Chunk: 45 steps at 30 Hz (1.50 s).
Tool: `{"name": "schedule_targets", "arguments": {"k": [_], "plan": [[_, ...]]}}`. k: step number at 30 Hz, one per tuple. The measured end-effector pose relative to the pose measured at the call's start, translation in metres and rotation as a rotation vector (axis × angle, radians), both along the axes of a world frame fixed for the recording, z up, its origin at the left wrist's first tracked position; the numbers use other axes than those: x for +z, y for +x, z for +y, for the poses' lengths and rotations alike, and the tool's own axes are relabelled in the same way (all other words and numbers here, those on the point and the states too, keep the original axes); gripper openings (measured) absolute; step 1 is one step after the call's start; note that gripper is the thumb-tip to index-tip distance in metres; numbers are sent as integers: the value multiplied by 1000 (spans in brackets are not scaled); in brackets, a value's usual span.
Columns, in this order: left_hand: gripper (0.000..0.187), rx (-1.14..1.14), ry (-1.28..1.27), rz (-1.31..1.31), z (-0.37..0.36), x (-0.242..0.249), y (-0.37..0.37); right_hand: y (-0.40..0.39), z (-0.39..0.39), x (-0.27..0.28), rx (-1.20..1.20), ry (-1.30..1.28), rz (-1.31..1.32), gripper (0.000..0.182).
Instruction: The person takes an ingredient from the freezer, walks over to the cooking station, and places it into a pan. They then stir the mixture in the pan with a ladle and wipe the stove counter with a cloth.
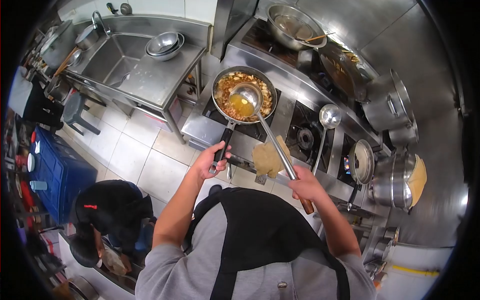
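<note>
My left hand (212, 159) is closed round the black handle of a frying pan (225, 117), which sits on the stove's front left burner. Chopped pieces in brownish liquid fill the pan. My right hand (303, 185) grips the wooden end of a long metal ladle (274, 141). The ladle's bowl is over the pan's contents and holds yellowish liquid. A tan cloth (270, 157) lies at the stove's front edge, just behind the ladle's shaft.
A second ladle (330, 117) rests across a burner. Further right are a small pan (361, 161) beside a flame and large pots (392, 185). A wide bowl (296, 26) stands at the back. Left are a sink (117, 59) and a bending person (112, 210).
</note>
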<state>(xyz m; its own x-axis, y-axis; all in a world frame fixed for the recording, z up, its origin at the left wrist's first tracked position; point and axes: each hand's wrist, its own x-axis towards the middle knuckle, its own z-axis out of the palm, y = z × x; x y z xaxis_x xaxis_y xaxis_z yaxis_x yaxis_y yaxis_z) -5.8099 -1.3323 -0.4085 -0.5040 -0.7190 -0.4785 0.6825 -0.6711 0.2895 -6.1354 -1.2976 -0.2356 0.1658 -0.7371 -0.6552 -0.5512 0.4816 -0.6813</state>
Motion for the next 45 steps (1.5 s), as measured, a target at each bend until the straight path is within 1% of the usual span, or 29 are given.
{"name": "schedule_targets", "arguments": {"k": [2,4,5,7,8,10,11,13,15,17,18,20,21,23,26,28,29,30,32,34,37,39,43,45], "plan": [[32,-4,2,1,-1,1,0,-6,9,-4,16,-33,51,21],[31,-4,-5,-25,0,0,0,-18,19,-17,198,-328,361,23],[31,-8,-4,-26,0,0,0,-14,24,-9,194,-326,360,23],[31,-6,-11,-5,-1,1,0,-2,34,16,132,-300,495,26],[31,-12,-10,-10,-1,1,1,-3,37,15,125,-298,491,26],[32,-14,-9,1,-2,-1,1,-8,43,13,209,-365,573,25],[31,-15,-4,-13,-3,0,0,-9,42,12,199,-361,571,25],[30,-21,4,0,-3,1,0,-9,41,6,307,-327,622,28],[29,-17,13,20,-3,-2,1,-5,35,-2,326,-326,642,29],[36,-44,-42,76,-4,0,3,-2,28,-14,353,-328,665,30],[36,-41,-42,81,-3,6,4,-1,23,-21,361,-333,689,31],[46,11,-11,72,2,20,5,0,15,-37,375,-337,721,31],[46,18,-12,83,2,16,7,-1,10,-45,361,-360,736,32],[48,44,55,-98,5,-4,19,0,0,-51,359,-384,761,33],[42,63,48,-186,2,-172,36,4,-19,-59,374,-402,762,36],[41,113,153,-346,-1,-183,33,2,-31,-72,368,-483,753,36],[41,158,253,-518,-4,-191,31,3,-37,-73,375,-481,761,36],[41,159,257,-509,-7,-198,29,5,-43,-74,371,-507,771,36],[45,249,303,-570,-14,-218,21,9,-55,-75,373,-532,786,35],[49,265,293,-551,-19,-232,14,13,-66,-77,352,-532,861,38],[48,236,268,-582,-28,-240,3,15,-78,-73,343,-591,847,37],[48,129,53,-681,-33,-248,-1,18,-84,-68,341,-564,870,35],[46,153,85,-714,-38,-246,-15,16,-91,-64,290,-538,865,33],[46,173,92,-825,-39,-236,-18,15,-93,-62,246,-487,845,32]]}}
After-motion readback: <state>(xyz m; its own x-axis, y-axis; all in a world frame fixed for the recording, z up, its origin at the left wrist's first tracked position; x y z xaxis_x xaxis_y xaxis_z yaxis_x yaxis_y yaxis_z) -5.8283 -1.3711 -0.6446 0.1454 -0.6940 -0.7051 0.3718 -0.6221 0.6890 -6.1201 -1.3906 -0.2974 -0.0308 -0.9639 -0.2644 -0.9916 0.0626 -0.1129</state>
